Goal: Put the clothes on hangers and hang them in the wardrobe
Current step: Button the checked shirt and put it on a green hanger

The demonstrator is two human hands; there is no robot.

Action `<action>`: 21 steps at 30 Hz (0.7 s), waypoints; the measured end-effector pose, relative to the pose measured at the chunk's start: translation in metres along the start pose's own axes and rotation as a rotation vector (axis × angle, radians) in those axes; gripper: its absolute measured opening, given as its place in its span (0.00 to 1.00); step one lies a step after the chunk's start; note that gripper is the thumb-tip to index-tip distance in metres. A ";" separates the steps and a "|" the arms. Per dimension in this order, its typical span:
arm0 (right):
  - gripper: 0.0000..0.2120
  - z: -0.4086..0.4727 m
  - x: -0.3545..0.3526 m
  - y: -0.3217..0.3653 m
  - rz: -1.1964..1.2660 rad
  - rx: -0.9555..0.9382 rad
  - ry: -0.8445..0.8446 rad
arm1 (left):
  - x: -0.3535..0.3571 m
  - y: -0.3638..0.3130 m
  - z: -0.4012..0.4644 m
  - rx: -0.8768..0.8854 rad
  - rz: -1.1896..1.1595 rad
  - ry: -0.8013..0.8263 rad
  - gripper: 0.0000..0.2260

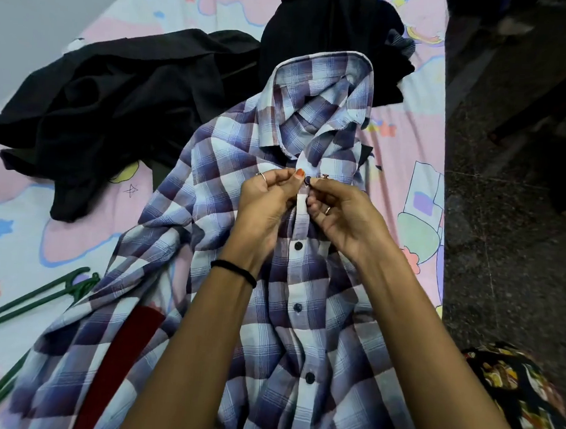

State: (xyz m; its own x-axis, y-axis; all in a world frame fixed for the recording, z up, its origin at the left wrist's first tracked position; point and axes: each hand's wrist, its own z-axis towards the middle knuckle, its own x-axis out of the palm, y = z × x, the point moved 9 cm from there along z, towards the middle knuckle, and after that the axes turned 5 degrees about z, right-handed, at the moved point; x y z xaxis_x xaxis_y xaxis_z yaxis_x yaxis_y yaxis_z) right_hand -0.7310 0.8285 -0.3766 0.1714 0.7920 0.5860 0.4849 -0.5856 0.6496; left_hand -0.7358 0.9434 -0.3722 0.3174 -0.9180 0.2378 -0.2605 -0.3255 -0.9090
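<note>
We pinched the checked shirt [229,297] placket at its top button [307,181], left hand [268,206] and right hand [342,215] fingers clamped there.

Under your hands lies a bed covered by a pink bedsheet [72,233] printed with stars, clouds and rainbows; it spreads to your left and beyond your hands towards the far end. To the right of your hands you see a dark speckled stone floor [507,246] running alongside the bed. Beyond your hands on the far left, a pale grey wall [38,13] meets the bed's edge. Down by your right elbow, a patch of dark patterned fabric [523,398] with yellow and red motifs shows at the frame's lower corner.
</note>
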 end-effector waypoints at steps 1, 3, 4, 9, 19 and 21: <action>0.06 0.001 -0.001 -0.001 0.005 0.038 0.006 | 0.001 -0.001 0.000 -0.001 0.004 0.020 0.02; 0.06 0.003 -0.003 -0.002 -0.041 0.055 0.000 | -0.002 0.001 -0.001 -0.015 0.041 0.022 0.02; 0.06 0.003 -0.004 -0.002 -0.076 0.040 -0.009 | -0.004 0.003 -0.001 -0.025 0.060 0.012 0.02; 0.09 -0.002 -0.004 0.001 -0.385 -0.169 -0.098 | -0.010 0.006 -0.013 -0.021 0.185 -0.011 0.06; 0.10 -0.034 0.114 -0.067 -0.914 -0.377 0.144 | -0.183 -0.037 -0.103 0.356 0.864 -0.509 0.08; 0.09 -0.039 0.156 -0.100 -1.083 -0.430 0.249 | -0.206 -0.038 -0.132 0.403 0.930 -0.615 0.07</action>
State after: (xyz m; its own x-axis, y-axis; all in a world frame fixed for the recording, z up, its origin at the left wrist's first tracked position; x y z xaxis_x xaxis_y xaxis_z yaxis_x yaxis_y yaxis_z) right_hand -0.7865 1.0033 -0.3312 -0.3443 0.8824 -0.3206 -0.0609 0.3197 0.9455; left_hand -0.9121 1.1150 -0.3413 0.5719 -0.4654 -0.6756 -0.3518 0.6048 -0.7145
